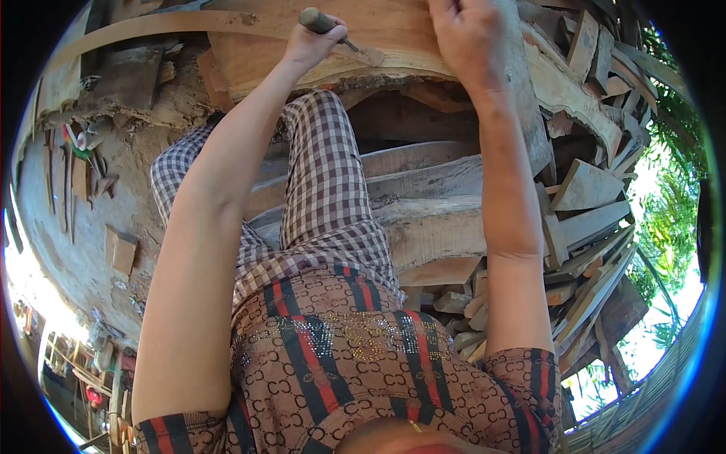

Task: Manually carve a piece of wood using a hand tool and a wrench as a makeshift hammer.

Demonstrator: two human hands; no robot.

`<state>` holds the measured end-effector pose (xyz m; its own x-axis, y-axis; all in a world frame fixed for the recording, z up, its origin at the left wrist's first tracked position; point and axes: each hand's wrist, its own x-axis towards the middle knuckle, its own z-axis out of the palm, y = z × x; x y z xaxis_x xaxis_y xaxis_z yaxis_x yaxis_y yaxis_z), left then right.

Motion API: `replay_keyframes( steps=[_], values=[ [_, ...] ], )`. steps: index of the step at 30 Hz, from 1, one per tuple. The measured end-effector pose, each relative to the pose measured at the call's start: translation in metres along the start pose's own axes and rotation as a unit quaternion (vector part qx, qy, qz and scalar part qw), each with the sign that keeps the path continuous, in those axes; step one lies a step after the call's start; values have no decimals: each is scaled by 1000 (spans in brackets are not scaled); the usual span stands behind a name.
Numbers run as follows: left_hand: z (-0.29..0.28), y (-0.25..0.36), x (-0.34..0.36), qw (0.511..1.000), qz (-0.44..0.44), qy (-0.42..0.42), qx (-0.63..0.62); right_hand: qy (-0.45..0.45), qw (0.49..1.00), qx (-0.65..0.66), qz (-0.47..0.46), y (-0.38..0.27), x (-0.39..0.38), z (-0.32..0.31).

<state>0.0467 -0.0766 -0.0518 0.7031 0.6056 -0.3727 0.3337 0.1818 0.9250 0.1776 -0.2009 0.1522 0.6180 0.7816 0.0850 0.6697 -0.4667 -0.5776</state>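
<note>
My left hand (311,44) is closed around a chisel (318,20). The rounded end of its handle sticks up out of my fist, and the thin metal shank slants down to the right toward the wood. Under it lies a broad plank (401,36) with a rough, bark-like near edge. A small pale chipped patch (369,57) shows close to the chisel's tip. Farther right, my right hand (470,41) is raised, curled and a little blurred at the top rim of the picture. Whatever it may hold is cut off or hidden there.
A long curved wood strip (151,27) runs at the upper left. Stacked slabs (431,189) lie below the plank, between my knee and right forearm. Piled offcuts (590,204) fill the right side. A loose wood block (120,250) rests on the ground at left.
</note>
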Motion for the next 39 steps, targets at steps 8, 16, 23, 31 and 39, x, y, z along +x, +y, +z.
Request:
replay_keyframes(
  steps=[8, 16, 23, 31, 39],
  values=[
    [6, -3, 2, 998, 46, -9, 35, -167, 972, -70, -153, 40, -8, 52],
    [1, -8, 7, 999, 23, -40, -14, 78, 921, 263, -277, -55, 2, 8],
    [6, -24, 22, 998, 17, -38, -56, -101, 962, -137, -215, 45, -4, 41],
    [6, -19, 18, 995, 16, -32, -90, 92, 938, 70, -326, 8, 1, 29],
    [-1, -20, -1, 996, -28, -58, -57, -97, 993, -46, -51, 58, -52, 38]
  ],
)
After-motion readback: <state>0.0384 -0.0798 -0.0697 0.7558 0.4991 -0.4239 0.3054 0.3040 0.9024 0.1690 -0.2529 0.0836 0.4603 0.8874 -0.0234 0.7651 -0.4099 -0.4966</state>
